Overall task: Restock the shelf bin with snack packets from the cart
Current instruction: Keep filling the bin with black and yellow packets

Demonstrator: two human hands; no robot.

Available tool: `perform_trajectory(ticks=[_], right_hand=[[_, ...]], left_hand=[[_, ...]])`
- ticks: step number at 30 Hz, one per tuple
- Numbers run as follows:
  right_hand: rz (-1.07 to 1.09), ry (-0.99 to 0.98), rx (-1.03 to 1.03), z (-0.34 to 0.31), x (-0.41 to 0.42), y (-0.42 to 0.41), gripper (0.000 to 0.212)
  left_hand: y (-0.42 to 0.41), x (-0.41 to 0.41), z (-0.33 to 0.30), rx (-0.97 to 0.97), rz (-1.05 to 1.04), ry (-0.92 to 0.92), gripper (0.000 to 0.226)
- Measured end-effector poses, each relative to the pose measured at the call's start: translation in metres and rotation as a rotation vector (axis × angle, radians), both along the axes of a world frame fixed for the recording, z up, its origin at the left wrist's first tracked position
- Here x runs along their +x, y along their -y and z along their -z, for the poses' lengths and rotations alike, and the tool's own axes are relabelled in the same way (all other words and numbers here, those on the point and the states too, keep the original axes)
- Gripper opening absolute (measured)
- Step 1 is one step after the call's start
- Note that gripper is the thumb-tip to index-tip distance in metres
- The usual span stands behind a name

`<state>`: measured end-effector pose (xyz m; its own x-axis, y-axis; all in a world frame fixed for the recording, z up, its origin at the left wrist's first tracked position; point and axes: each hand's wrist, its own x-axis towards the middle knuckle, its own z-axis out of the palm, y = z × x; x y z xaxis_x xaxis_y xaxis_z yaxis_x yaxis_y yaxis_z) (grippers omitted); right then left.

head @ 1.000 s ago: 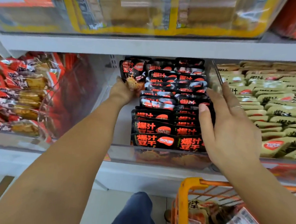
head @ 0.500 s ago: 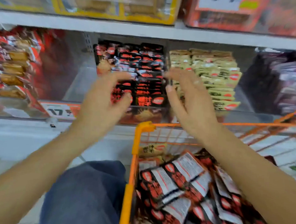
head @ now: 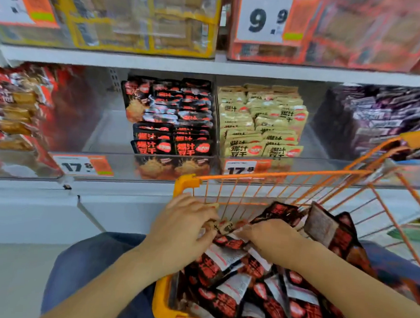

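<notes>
While I crouch over the orange cart [head: 187,182], my left hand [head: 182,227] and right hand [head: 272,236] both grasp black snack packets [head: 226,277] inside it.

A white shelf [head: 209,66] carries clear bins: black snack packets [head: 174,129] fill the right half of one shelf bin [head: 120,163], beige packets [head: 262,127] stand beside, purple packets [head: 378,120] further right.

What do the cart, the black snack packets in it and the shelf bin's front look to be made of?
Cart: seemingly metal wire, glossy orange coating; thin rods, molded corner.
Black snack packets: likely plastic film, shiny, crinkled, with sealed edges.
Shelf bin front: clear rigid plastic, probably acrylic; packets show through it.
</notes>
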<state>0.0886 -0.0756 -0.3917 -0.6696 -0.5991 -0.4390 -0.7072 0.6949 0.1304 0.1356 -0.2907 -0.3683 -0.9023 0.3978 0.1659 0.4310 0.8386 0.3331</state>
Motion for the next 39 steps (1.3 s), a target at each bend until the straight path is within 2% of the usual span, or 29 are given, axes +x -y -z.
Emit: perform_trajectory(ticks=[2, 4, 6, 8, 9, 10, 12, 14, 17, 19, 21, 23, 25, 28, 30, 32, 34, 36, 39], right_hand=[[0.056, -0.033, -0.141, -0.014, -0.006, -0.003, 0.028], [0.206, 0.054, -0.453, -0.032, -0.011, -0.009, 0.02], [0.425, 0.306, -0.888, -0.053, -0.008, -0.014, 0.014], [0.58, 0.536, -1.193, -0.071, -0.003, -0.014, 0.008], [0.622, 0.598, -1.267, -0.075, -0.002, -0.012, 0.012], [0.643, 0.637, -1.316, -0.076, -0.001, -0.009, 0.027], [0.649, 0.664, -1.373, -0.081, 0.0, 0.003, 0.044], [0.631, 0.631, -1.427, -0.087, 0.0, 0.02, 0.038], [0.571, 0.553, -1.454, -0.094, -0.006, 0.047, 0.037], [0.559, 0.426, -1.445, -0.098, -0.015, 0.064, 0.021], [0.558, 0.182, -1.325, -0.1, -0.029, 0.076, 0.021], [0.495, -0.081, -1.152, -0.099, -0.047, 0.086, 0.032], [0.431, -0.264, -1.007, -0.095, -0.069, 0.098, 0.041], [0.409, -0.402, -0.881, -0.085, -0.103, 0.115, 0.054], [0.44, -0.413, -0.819, -0.083, -0.116, 0.124, 0.065], [0.464, -0.415, -0.787, -0.077, -0.121, 0.129, 0.075], [0.463, -0.502, -0.786, -0.068, -0.124, 0.133, 0.073], [0.447, -0.615, -0.816, -0.059, -0.126, 0.134, 0.066], [0.411, -0.693, -0.843, -0.052, -0.13, 0.134, 0.061]], left_hand=[[0.0, 0.0, -0.001, 0.02, -0.017, 0.014, 0.045], [-0.001, 0.002, -0.006, 0.099, -0.038, 0.034, 0.043], [-0.002, 0.006, -0.014, 0.264, -0.086, 0.124, 0.036], [-0.005, 0.009, -0.028, 0.578, -0.131, 0.31, 0.037], [-0.006, 0.009, -0.035, 0.755, -0.154, 0.406, 0.035], [-0.007, 0.008, -0.043, 0.901, -0.181, 0.473, 0.032], [-0.006, 0.005, -0.056, 1.046, -0.227, 0.532, 0.03], [-0.004, 0.004, -0.067, 1.103, -0.288, 0.54, 0.019], [0.015, -0.001, -0.075, 1.156, -0.405, 0.44, 0.006], [0.04, -0.011, -0.078, 1.247, -0.519, 0.329, 0.006], [0.075, -0.025, -0.08, 1.283, -0.642, 0.197, 0.014], [0.111, -0.042, -0.083, 1.3, -0.766, 0.088, 0.013], [0.143, -0.064, -0.083, 1.302, -0.851, 0.033, 0.011], [0.175, -0.109, -0.072, 1.248, -0.889, 0.012, 0.015], [0.185, -0.144, -0.061, 1.179, -0.936, 0.006, 0.022], [0.187, -0.177, -0.047, 1.082, -0.954, 0.028, 0.016], [0.184, -0.205, -0.032, 1.003, -0.985, 0.086, 0.007], [0.178, -0.226, -0.022, 1.002, -1.007, 0.17, 0.024], [0.184, -0.259, -0.009, 0.836, -1.098, 0.141, 0.032]])
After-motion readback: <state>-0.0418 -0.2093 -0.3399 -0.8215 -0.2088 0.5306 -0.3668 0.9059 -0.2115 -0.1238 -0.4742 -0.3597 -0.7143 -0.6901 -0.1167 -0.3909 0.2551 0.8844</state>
